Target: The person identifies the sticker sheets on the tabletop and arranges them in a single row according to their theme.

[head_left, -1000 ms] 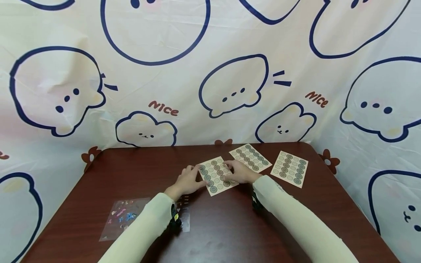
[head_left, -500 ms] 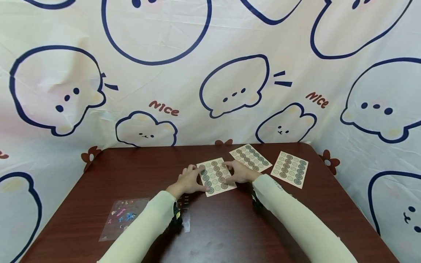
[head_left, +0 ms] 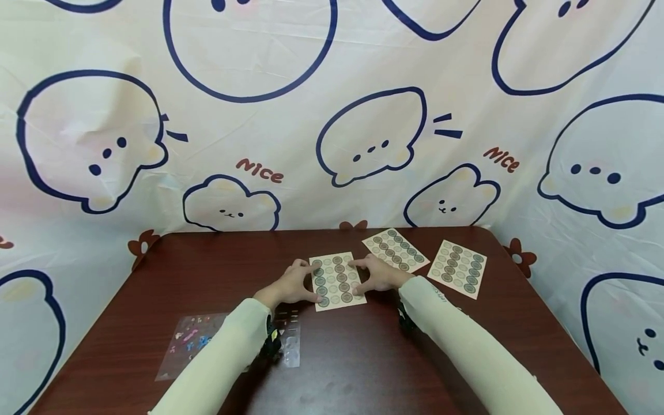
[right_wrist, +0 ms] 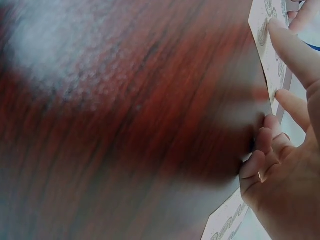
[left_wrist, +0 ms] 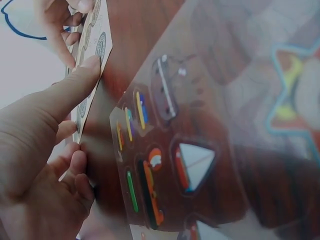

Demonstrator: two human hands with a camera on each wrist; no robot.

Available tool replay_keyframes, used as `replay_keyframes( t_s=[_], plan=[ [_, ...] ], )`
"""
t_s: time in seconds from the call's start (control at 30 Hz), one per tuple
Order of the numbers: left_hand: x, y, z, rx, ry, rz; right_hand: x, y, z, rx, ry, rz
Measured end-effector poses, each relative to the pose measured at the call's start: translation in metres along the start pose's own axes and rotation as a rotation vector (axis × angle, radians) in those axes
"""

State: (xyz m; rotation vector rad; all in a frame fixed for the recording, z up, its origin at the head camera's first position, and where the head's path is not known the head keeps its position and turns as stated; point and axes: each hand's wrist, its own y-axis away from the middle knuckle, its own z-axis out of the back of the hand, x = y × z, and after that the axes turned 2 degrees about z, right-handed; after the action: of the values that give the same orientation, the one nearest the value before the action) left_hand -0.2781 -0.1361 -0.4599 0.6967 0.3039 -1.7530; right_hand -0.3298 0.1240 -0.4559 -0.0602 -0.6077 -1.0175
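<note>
In the head view a cream sticker sheet (head_left: 337, 282) with columns of round printed seals lies on the table between both hands. My left hand (head_left: 292, 283) touches its left side, thumb near the lower corner and index finger near the upper one. On the right side my right hand (head_left: 378, 273) rests its index finger and thumb on the surface. Both wrist views show thumb and index finger spread on the sheet, with the other fingers bent beside it. Similar sheets lie further right: one tilted sheet (head_left: 389, 246) behind my right hand, another sheet (head_left: 458, 268) near the table's right edge.
A clear sticker sheet (head_left: 178, 346) with small colourful pictures lies at the left, partly under my left forearm. Another transparent sticker sheet (head_left: 292, 346) sits beside my left wrist. The brown table (head_left: 415, 369) meets a patterned cloth (head_left: 301, 202) at the back.
The sheet between my hands has shifted slightly left and turned so it sits straighter. My left hand has moved a little left with it; the right hand's fingers are nearer its right edge.
</note>
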Motion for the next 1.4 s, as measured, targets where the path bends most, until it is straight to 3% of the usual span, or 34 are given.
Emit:
replay_keyframes(
  t_s=[1.4],
  plan=[
    [-0.0013, -0.0015, -0.0005, 0.002, -0.006, 0.016, 0.0006, -0.0018, -0.0057, -0.032, 0.028, -0.027]
  ],
)
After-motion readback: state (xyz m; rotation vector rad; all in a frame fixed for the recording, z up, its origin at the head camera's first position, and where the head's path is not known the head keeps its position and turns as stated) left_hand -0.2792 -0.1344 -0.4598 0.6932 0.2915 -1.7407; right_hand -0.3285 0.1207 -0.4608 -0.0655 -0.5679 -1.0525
